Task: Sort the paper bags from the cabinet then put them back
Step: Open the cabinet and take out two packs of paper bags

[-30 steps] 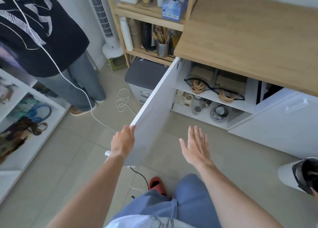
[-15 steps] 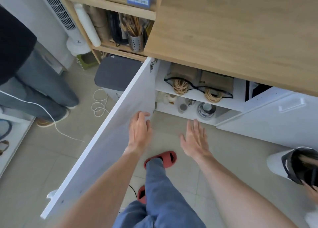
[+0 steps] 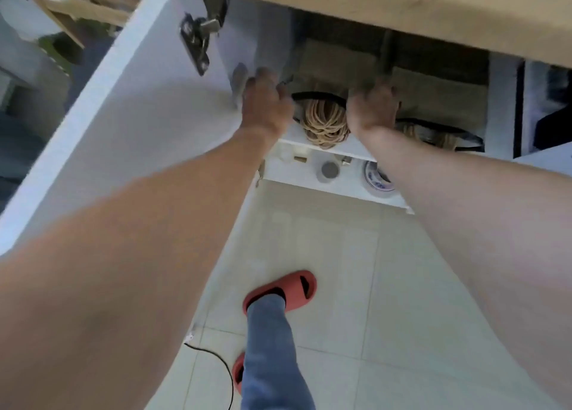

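Observation:
Two stacks of brown paper bags lie on the upper shelf of the open white cabinet. The left stack [image 3: 334,66] has its beige rope handles [image 3: 325,124] hanging over the shelf edge. The right stack [image 3: 439,97] sits beside it. My left hand [image 3: 266,103] is at the left side of the left stack, my right hand [image 3: 373,106] at its right side. Both hands reach into the shelf with fingers curled around the stack's front corners. The fingertips are hidden and the picture is blurred.
The white cabinet door [image 3: 117,124] stands wide open on the left, its hinge [image 3: 198,38] showing. The wooden countertop [image 3: 402,10] overhangs the shelf. Small jars and a blue-patterned dish [image 3: 379,180] sit on the lower shelf. A black cable [image 3: 216,366] lies on the tiled floor.
My left hand has let go of the door. Both hands have moved forward from above the floor into the upper shelf, onto the left stack of bags. My head has come closer and lower.

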Demonstrator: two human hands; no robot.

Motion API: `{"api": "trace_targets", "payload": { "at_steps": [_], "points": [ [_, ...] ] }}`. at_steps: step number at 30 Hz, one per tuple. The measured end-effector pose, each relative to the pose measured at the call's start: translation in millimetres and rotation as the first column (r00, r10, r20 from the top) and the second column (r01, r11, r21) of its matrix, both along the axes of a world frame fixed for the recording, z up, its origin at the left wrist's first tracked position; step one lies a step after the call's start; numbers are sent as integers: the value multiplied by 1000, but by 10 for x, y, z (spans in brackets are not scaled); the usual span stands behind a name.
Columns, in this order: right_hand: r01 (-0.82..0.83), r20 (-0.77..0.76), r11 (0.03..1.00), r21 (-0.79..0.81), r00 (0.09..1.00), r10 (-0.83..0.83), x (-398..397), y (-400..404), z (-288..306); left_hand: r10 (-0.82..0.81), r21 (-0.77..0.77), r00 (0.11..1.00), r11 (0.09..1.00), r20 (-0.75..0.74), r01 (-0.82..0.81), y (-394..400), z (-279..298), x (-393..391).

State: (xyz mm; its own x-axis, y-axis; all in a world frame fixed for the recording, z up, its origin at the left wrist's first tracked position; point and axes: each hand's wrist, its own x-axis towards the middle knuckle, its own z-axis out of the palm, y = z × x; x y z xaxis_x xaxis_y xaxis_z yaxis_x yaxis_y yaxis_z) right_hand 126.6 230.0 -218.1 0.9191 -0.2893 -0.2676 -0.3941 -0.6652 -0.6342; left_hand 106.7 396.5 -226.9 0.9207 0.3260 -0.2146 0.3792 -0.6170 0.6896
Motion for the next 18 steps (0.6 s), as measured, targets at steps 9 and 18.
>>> {"api": "trace_targets", "payload": {
  "at_steps": [9, 18],
  "points": [
    [189, -247, 975, 116, 956, -156, 538, 120, -302, -55, -76, 960, 996, -274, 36, -214, -93, 655],
    [205, -307, 923, 325, 946, -102, -522, 64, -337, -25, -99, 872, 995, -489, -27, -123, -231, -154]
  ]
}}
